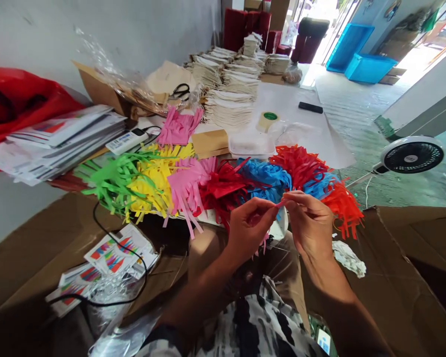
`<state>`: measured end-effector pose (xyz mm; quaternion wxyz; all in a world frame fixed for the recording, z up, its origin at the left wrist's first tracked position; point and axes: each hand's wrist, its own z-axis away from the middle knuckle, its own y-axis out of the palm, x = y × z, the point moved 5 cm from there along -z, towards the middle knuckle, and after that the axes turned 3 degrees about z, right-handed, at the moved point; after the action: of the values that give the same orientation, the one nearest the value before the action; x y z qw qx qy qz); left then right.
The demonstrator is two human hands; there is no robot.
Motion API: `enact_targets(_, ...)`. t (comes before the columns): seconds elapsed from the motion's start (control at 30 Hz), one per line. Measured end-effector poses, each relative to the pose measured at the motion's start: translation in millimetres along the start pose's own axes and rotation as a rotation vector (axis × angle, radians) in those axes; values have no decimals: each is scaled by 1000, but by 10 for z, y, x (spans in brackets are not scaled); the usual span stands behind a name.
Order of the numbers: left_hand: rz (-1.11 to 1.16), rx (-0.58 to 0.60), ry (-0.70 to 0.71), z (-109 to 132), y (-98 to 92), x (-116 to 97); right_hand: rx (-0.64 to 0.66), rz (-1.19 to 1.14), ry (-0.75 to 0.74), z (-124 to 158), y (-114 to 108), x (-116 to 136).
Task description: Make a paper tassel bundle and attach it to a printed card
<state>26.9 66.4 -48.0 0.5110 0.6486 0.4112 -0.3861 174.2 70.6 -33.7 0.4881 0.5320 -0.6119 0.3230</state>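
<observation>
My left hand [250,227] and my right hand [312,223] meet above my lap, fingertips close together. Between them they pinch a thin twisted piece of pink tissue paper [280,204]. Pink strips hang below my left hand, so it appears to be a fringed tassel, largely hidden by my fingers. Just beyond my hands, fringed tissue bundles lie in a row along the table edge: green [115,176], yellow [150,191], pink [189,181], dark red [226,188], blue [267,176], red [301,161] and orange-red [344,206].
Stacked off-white sheets [230,106], a tape roll [269,119], a black oblong object [310,107] and scissors [181,91] lie farther back. Printed cards [59,139] are piled left. A fan [412,154] stands right. A black cable [144,270] loops beside cardboard [405,267].
</observation>
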Motion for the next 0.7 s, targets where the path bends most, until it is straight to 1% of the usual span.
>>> enact_targets(0.2, -20, -23, 31, 21, 27, 10, -44, 54, -44, 67, -53, 47)
enact_targets(0.37, -82, 6, 75, 42, 26, -14, -47, 126, -69, 110, -88, 94)
enact_targets(0.53, -109, 45, 82, 61, 40, -20, -51, 147, -61, 149, -123, 82)
enact_targets(0.6, -106, 55, 77, 63, 55, -10, -65, 165, -71, 170, -137, 87)
enact_targets(0.7, -60, 76, 65, 64, 87, 11, -97, 174, -124, 206, -151, 120)
